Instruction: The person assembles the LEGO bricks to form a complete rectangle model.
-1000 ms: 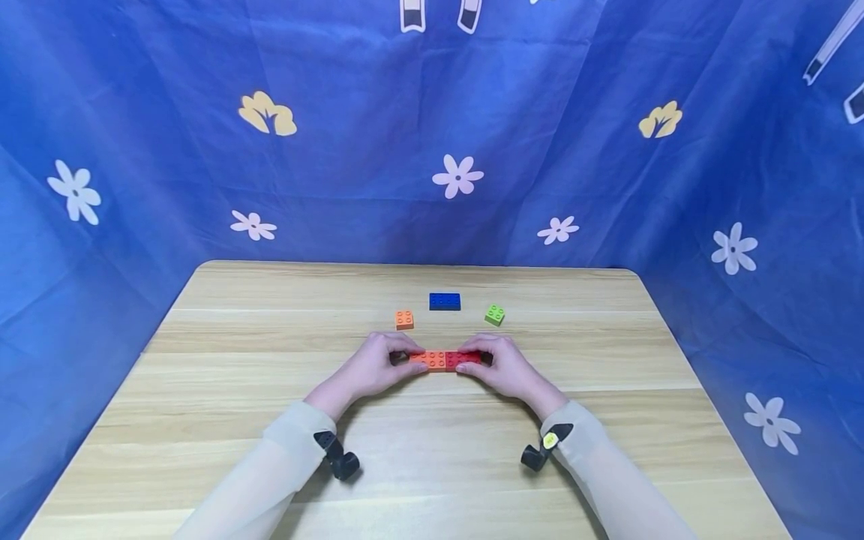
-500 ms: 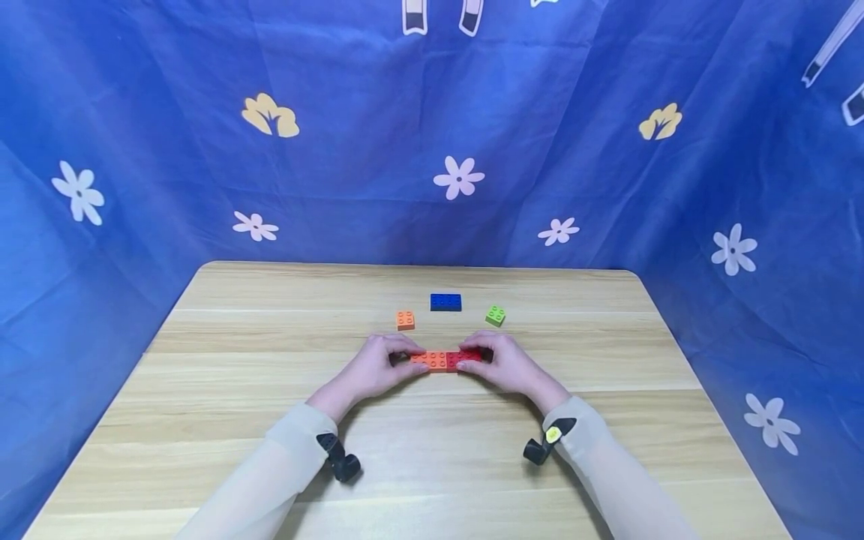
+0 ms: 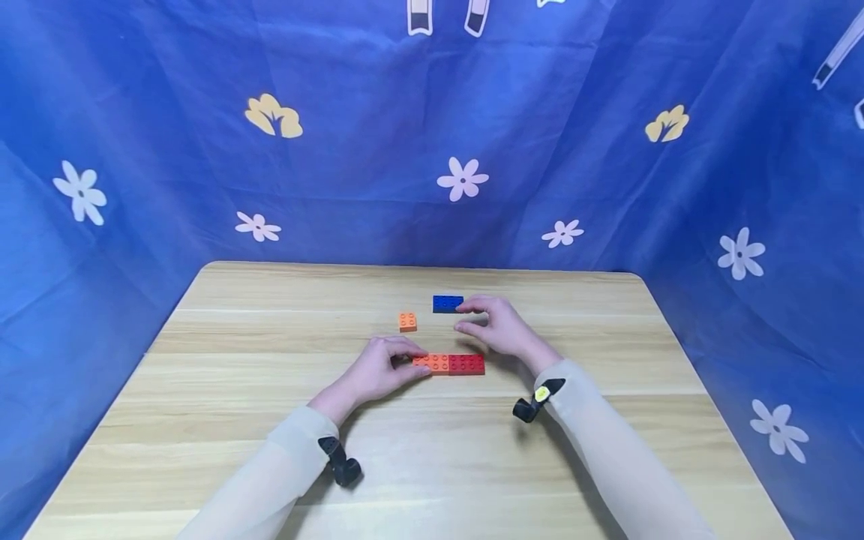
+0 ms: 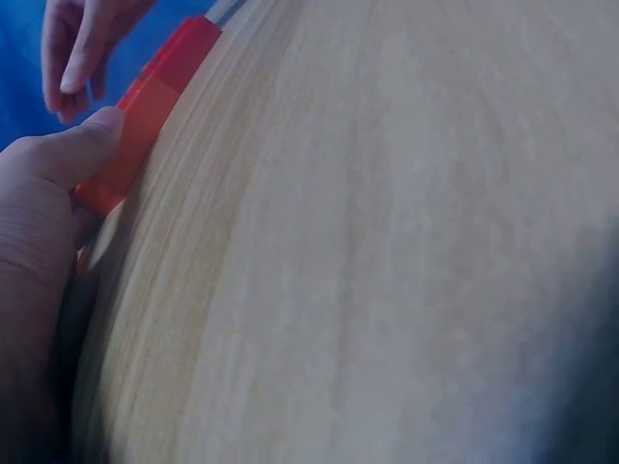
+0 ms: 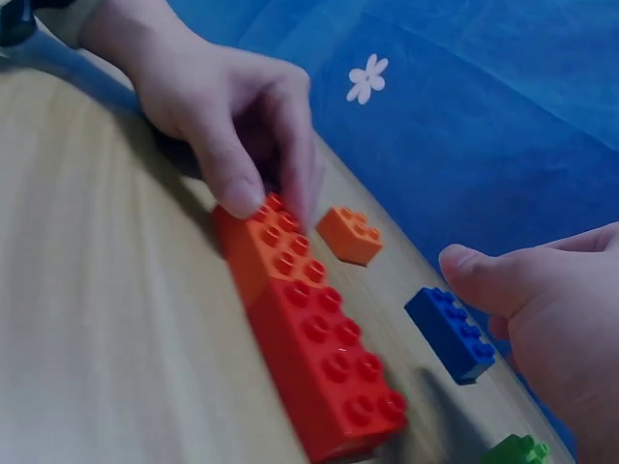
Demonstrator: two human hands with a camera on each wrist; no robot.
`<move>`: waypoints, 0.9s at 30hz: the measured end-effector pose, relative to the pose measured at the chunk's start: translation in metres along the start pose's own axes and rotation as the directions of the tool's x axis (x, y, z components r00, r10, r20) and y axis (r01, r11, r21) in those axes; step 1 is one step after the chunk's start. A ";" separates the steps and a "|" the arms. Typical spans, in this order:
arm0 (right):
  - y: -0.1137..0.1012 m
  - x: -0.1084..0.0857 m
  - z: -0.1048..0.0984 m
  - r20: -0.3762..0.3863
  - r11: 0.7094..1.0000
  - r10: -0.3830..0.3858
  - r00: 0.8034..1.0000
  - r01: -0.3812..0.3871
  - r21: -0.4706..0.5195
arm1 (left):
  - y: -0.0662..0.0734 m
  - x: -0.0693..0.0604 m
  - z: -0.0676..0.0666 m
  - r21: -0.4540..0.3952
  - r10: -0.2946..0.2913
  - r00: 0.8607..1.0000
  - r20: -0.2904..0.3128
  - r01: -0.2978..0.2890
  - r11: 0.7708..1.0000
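Left hand [image 3: 374, 367]: I see its fingers pinching the long orange brick [image 3: 439, 362] at its left end, thumb on the near side, the others on the far side. The brick lies flat on the worktop [image 3: 432, 457], studs up, its other end touching the red brick [image 3: 467, 364]. Both in one straight row; I can't tell whether anything locks them together.

Right hand [image 3: 499, 326]: over the worktop, beyond the red brick. Thumb and fingers spread, a gap between them, gripping nothing that I can make out. Fingertips by the right end of the blue brick [image 3: 445, 303]; contact unclear from my views. Green brick [image 5: 517, 450] shows at the bottom of the right wrist view, near this hand, partly cut off.

Small orange brick [image 3: 408, 322]: beyond the row, left of and nearer than the blue one. Behind the worktop, a blue cloth [image 3: 364, 165] with white and yellow flowers. Pale sleeves [image 3: 263, 476] on both arms.
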State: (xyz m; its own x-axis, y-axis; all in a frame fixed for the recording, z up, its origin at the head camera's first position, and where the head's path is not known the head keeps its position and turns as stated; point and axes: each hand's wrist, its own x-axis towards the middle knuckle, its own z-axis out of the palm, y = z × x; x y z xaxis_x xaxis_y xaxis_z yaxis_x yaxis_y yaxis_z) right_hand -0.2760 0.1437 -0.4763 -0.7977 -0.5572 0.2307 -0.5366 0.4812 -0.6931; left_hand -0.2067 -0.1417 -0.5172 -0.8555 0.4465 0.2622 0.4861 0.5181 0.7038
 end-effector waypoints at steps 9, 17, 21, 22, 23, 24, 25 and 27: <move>0.016 0.034 0.002 0.010 0.994 0.096 0.995 -0.095 -0.053 | 0.000 -0.001 0.000 -0.012 0.014 1.000 -0.013 -0.014 1.000; 0.027 0.051 0.007 0.042 0.989 0.104 0.994 -0.098 -0.112 | 0.002 -0.002 0.001 0.004 -0.004 1.000 -0.017 0.004 1.000; 0.027 0.055 0.007 0.073 0.990 0.076 0.994 -0.067 -0.122 | 0.003 -0.002 0.002 0.007 -0.006 1.000 -0.016 0.006 1.000; 0.027 0.055 0.007 0.085 0.990 0.078 0.993 -0.067 -0.128 | 0.003 -0.002 0.002 0.006 -0.003 1.000 -0.015 0.004 1.000; 0.027 0.055 0.007 0.098 0.989 0.082 0.992 -0.069 -0.134 | 0.003 -0.002 0.002 0.006 -0.002 1.000 -0.016 0.002 1.000; 0.028 0.055 0.007 0.112 0.988 0.085 0.990 -0.069 -0.142 | 0.004 -0.002 0.002 0.006 0.001 1.000 -0.018 -0.001 1.000; 0.028 0.055 0.008 0.124 0.986 0.087 0.988 -0.068 -0.151 | 0.004 -0.003 0.002 0.006 0.005 1.000 -0.020 -0.005 1.000; 0.029 0.054 0.009 0.141 0.984 0.097 0.985 -0.074 -0.163 | 0.004 -0.003 0.001 0.008 0.004 1.000 -0.023 -0.003 1.000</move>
State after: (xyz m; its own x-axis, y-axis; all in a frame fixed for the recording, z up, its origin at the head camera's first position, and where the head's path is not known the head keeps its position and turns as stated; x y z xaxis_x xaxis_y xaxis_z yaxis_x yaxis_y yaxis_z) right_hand -0.3326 0.1214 -0.4903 -0.7993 -0.5976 0.0634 -0.5138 0.6247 -0.5880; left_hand -0.2020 -0.1401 -0.5161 -0.8576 0.4314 0.2800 0.4905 0.5223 0.6975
